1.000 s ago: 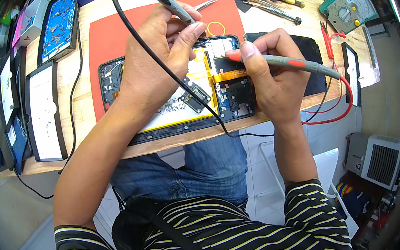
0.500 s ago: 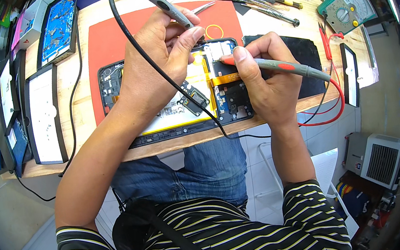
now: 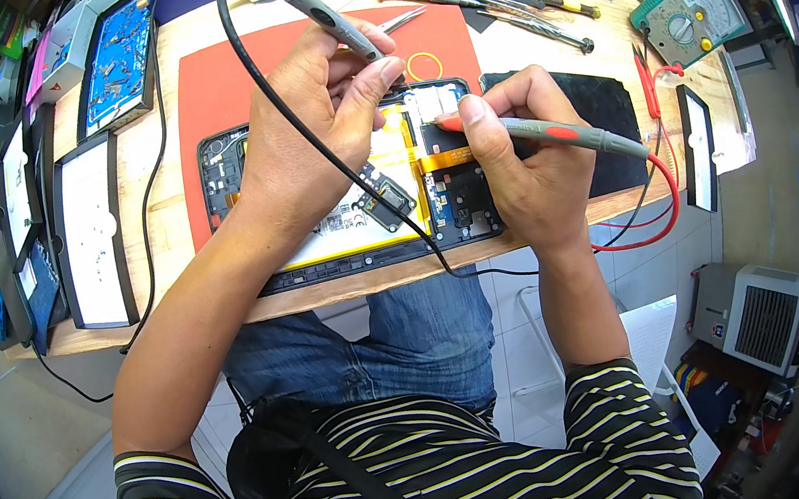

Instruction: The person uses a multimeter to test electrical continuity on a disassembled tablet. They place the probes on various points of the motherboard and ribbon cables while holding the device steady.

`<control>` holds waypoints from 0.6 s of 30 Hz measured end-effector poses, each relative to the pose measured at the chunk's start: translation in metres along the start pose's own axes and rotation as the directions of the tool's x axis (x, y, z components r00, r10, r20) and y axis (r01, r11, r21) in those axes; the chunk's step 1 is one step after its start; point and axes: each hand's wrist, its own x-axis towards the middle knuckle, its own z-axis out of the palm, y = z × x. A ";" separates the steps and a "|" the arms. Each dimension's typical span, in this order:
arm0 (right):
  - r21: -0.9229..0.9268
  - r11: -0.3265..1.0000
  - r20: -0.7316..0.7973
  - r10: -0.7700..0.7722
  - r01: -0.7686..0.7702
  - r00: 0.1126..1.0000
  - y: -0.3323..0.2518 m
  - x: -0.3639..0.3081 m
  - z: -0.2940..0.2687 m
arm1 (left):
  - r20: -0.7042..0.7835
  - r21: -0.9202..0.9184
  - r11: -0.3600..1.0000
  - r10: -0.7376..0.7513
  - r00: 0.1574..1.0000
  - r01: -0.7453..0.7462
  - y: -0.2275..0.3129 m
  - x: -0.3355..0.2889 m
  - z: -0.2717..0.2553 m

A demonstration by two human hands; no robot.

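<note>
An opened tablet [image 3: 462, 223] lies near the table's front edge, its battery and circuit board bare. In my left hand [image 3: 309, 140] is a grey test probe [image 3: 320, 13] with a black lead; my fingers hide its tip, over the tablet's far edge. My right hand [image 3: 537, 156] pinches a second grey test probe with red marks [image 3: 556, 132]. Its red end points at the board on the tablet's right side; I cannot tell if it touches. An orange ribbon cable [image 3: 446, 158] crosses from battery to board. A small camera module [image 3: 387, 199] rests over the battery.
Under the tablet spreads an orange mat [image 3: 211, 82] bearing a yellow rubber band [image 3: 425, 66] and tweezers [image 3: 403, 20]. A green-framed analog multimeter [image 3: 682, 18] stands at the far right. Several screwdrivers [image 3: 498, 4] lie at the back. A black panel [image 3: 610, 121] sits right of the tablet, white boxes [image 3: 93, 234] left.
The whole view has shifted very slightly. Both hands keep their holds on the probes, and the tablet stays in place.
</note>
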 end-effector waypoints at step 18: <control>-0.116 0.993 0.065 -0.029 0.036 0.997 -0.001 0.000 -0.007 | -0.015 0.013 0.999 -0.042 0.999 0.043 0.002 0.000 0.001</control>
